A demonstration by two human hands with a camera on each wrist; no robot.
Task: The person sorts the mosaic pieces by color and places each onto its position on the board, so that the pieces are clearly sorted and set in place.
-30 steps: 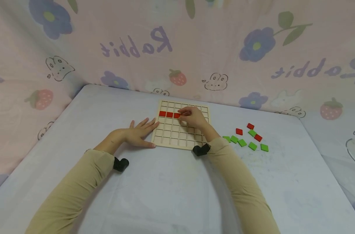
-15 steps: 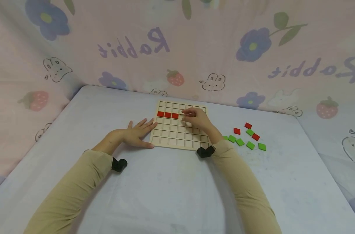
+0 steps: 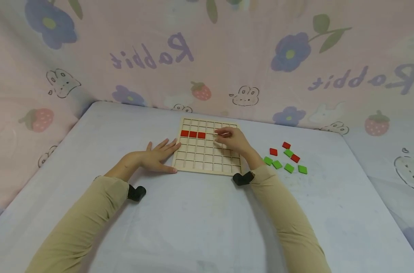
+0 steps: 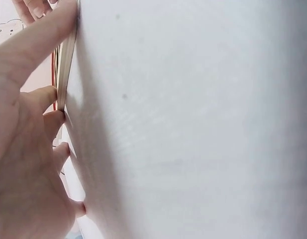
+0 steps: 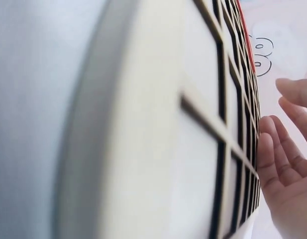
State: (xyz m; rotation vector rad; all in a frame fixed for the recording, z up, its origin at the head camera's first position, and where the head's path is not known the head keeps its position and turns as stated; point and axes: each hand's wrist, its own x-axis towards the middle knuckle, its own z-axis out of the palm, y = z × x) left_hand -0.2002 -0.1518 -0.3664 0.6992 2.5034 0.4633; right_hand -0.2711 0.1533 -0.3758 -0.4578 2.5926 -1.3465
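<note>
A wooden grid board (image 3: 193, 156) lies on the white table. Three red tiles (image 3: 192, 134) sit side by side in one of its rows, starting from the left edge. My left hand (image 3: 156, 157) rests spread beside the board, its fingertips and thumb touching the left edge; in the left wrist view the thumb (image 4: 39, 42) meets the board's side. Over the right part of the grid is my right hand (image 3: 236, 141), fingers loosely bent. The right wrist view shows its thumb and fingers (image 5: 295, 92) apart, holding nothing. Some grid squares are hidden beneath this hand.
Right of the board lie loose tiles: three red ones, one of them a red tile (image 3: 273, 151), and several green ones, such as a green tile (image 3: 289, 168). A patterned cloth (image 3: 220, 57) hangs behind the table's back edge.
My right hand has drawn away to the right from the third red tile, which stays in its square. The left hand keeps its place at the board's edge. The head view has shifted slightly.
</note>
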